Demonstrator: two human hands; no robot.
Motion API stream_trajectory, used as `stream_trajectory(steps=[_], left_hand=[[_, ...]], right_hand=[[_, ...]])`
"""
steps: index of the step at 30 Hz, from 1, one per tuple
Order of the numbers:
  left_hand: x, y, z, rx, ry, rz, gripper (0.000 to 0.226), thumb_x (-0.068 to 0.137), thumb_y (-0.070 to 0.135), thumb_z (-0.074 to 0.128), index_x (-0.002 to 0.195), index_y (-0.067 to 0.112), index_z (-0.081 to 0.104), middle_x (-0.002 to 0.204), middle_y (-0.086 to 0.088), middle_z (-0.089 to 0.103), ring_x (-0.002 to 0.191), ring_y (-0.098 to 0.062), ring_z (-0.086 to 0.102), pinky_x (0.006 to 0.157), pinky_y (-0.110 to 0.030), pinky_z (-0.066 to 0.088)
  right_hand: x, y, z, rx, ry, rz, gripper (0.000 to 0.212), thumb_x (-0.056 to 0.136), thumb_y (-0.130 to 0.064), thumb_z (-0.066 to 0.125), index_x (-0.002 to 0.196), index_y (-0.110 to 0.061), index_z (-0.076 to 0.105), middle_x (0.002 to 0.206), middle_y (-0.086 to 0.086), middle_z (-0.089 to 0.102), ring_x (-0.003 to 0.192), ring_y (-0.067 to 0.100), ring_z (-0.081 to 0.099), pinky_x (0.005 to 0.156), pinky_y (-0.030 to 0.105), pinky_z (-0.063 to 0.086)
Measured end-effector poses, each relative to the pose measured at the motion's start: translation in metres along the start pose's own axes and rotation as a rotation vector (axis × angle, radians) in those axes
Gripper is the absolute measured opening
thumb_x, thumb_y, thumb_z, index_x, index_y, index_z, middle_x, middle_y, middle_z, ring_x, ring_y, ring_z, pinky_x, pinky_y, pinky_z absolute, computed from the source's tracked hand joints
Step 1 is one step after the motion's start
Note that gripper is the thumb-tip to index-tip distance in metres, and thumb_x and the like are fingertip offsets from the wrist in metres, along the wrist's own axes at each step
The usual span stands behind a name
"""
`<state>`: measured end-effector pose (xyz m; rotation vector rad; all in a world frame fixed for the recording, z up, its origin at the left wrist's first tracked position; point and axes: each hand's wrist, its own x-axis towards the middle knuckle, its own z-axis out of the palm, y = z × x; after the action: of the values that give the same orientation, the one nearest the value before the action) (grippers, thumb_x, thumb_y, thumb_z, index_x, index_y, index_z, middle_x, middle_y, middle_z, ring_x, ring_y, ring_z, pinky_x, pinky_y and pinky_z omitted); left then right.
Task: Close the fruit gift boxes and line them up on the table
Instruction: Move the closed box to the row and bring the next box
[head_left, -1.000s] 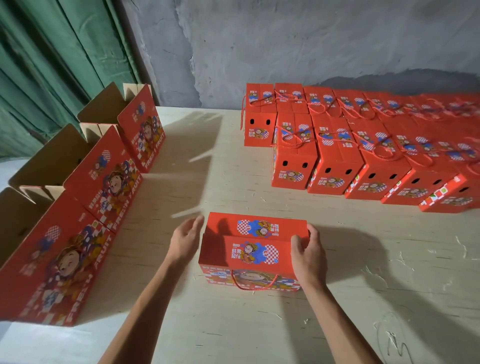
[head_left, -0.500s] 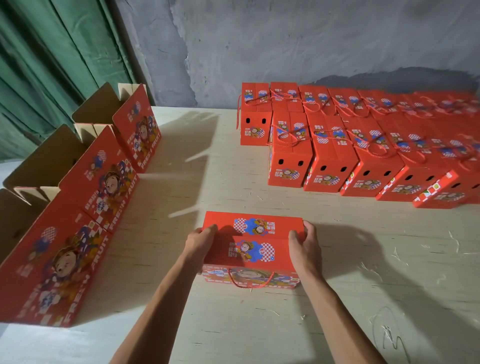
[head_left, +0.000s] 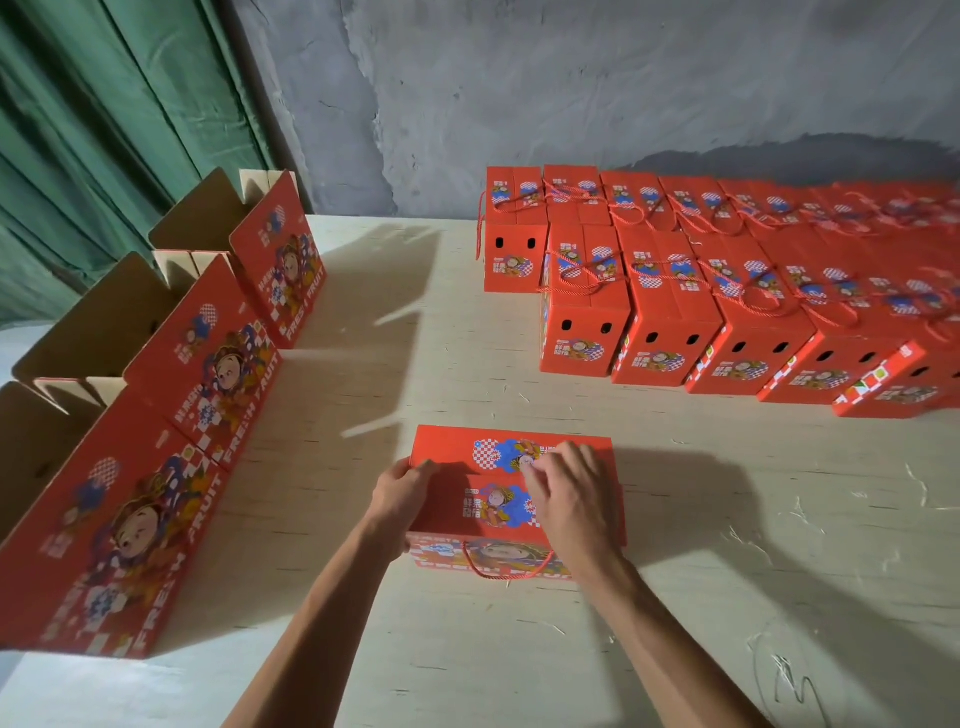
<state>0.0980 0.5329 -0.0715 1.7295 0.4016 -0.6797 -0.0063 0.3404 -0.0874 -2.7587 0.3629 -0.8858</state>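
Red gift box at table centre-front, rope handle on its near side. Left hand grips box's 9 o'clock edge, fingers curled; right hand presses top flaps, fingers spread and relaxed. Closed boxes in rows at 1 o'clock, open boxes lined at 10 o'clock

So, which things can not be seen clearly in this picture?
- Head view: the box top seam, covered by the right hand.
- Left hand fingertips, behind the box's end.
- Closed boxes, cut off by the right edge.
- Open boxes: insides hidden by their walls.
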Motion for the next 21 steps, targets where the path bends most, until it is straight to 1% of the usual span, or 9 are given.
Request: stream_trajectory(steps=[5, 8, 11, 13, 14, 16, 17, 19, 21], left_hand=[[-0.002, -0.002, 0.001, -0.053, -0.019, 0.067, 0.013, 0.097, 0.029, 0.065, 0.103, 0.018, 0.068, 0.074, 0.000, 0.074, 0.046, -0.006, 0.067, 0.031, -0.018, 0.041], [0.000, -0.008, 0.000, -0.031, -0.007, 0.099, 0.023, 0.101, 0.036, 0.061, 0.114, 0.018, 0.065, 0.091, -0.003, 0.072, 0.049, -0.003, 0.067, 0.033, -0.016, 0.041], [0.001, -0.011, 0.001, -0.034, 0.000, 0.123, 0.026, 0.101, 0.038, 0.060, 0.119, 0.019, 0.063, 0.097, -0.004, 0.072, 0.055, -0.004, 0.068, 0.034, -0.017, 0.043], [0.000, -0.011, 0.002, -0.010, 0.018, 0.164, 0.036, 0.101, 0.040, 0.060, 0.131, 0.020, 0.059, 0.112, -0.006, 0.072, 0.077, -0.011, 0.072, 0.047, -0.024, 0.054], [0.000, -0.014, 0.003, 0.049, 0.048, 0.211, 0.044, 0.102, 0.042, 0.059, 0.140, 0.021, 0.052, 0.125, -0.007, 0.069, 0.093, -0.016, 0.072, 0.064, -0.032, 0.060], [0.000, -0.024, 0.004, 0.385, 0.209, 0.450, 0.049, 0.104, 0.044, 0.053, 0.149, 0.027, 0.043, 0.143, -0.003, 0.057, 0.119, -0.022, 0.061, 0.099, -0.044, 0.051], [0.000, -0.028, 0.006, 0.598, 0.325, 0.640, 0.041, 0.105, 0.041, 0.049, 0.145, 0.031, 0.046, 0.143, 0.000, 0.054, 0.122, -0.023, 0.056, 0.104, -0.046, 0.045], [0.004, -0.034, 0.007, 0.815, 0.391, 1.013, 0.025, 0.101, 0.034, 0.051, 0.125, 0.031, 0.058, 0.129, 0.003, 0.056, 0.111, -0.026, 0.053, 0.099, -0.045, 0.042], [0.008, -0.037, 0.009, 0.824, 0.324, 1.172, 0.011, 0.101, 0.035, 0.050, 0.106, 0.030, 0.059, 0.106, 0.008, 0.057, 0.090, -0.023, 0.052, 0.085, -0.041, 0.042]], right_hand=[[-0.001, -0.022, 0.014, 0.023, -0.081, 0.052, 0.029, 0.096, -0.040, 0.069, 0.081, -0.017, 0.063, 0.084, -0.001, 0.060, 0.081, 0.025, 0.055, 0.072, 0.039, 0.045], [-0.001, -0.022, 0.017, -0.057, -0.161, 0.038, 0.033, 0.102, -0.045, 0.058, 0.082, -0.020, 0.067, 0.090, -0.003, 0.064, 0.088, 0.023, 0.058, 0.077, 0.039, 0.045], [0.000, -0.018, 0.018, -0.058, -0.220, -0.004, 0.035, 0.106, -0.042, 0.050, 0.086, -0.019, 0.067, 0.094, -0.002, 0.065, 0.089, 0.024, 0.059, 0.077, 0.040, 0.047], [0.003, -0.016, 0.018, -0.036, -0.232, -0.036, 0.031, 0.105, -0.037, 0.054, 0.086, -0.017, 0.067, 0.091, 0.000, 0.064, 0.087, 0.025, 0.060, 0.073, 0.040, 0.050], [0.004, -0.016, 0.017, -0.025, -0.220, -0.051, 0.029, 0.104, -0.035, 0.057, 0.084, -0.016, 0.066, 0.088, 0.000, 0.064, 0.084, 0.025, 0.060, 0.069, 0.040, 0.050], [0.006, -0.016, 0.016, -0.022, -0.191, -0.063, 0.027, 0.102, -0.034, 0.061, 0.082, -0.016, 0.065, 0.084, 0.000, 0.062, 0.080, 0.024, 0.059, 0.064, 0.039, 0.049], [0.007, -0.015, 0.015, -0.018, -0.185, -0.066, 0.028, 0.102, -0.035, 0.060, 0.082, -0.017, 0.064, 0.084, -0.001, 0.061, 0.079, 0.023, 0.058, 0.063, 0.038, 0.048], [0.005, -0.015, 0.014, 0.009, -0.174, -0.058, 0.031, 0.103, -0.040, 0.058, 0.082, -0.017, 0.064, 0.082, -0.001, 0.059, 0.077, 0.022, 0.055, 0.063, 0.037, 0.046], [0.005, -0.014, 0.013, 0.047, -0.175, -0.043, 0.034, 0.102, -0.042, 0.057, 0.083, -0.016, 0.066, 0.082, -0.001, 0.060, 0.078, 0.022, 0.054, 0.067, 0.038, 0.048]])
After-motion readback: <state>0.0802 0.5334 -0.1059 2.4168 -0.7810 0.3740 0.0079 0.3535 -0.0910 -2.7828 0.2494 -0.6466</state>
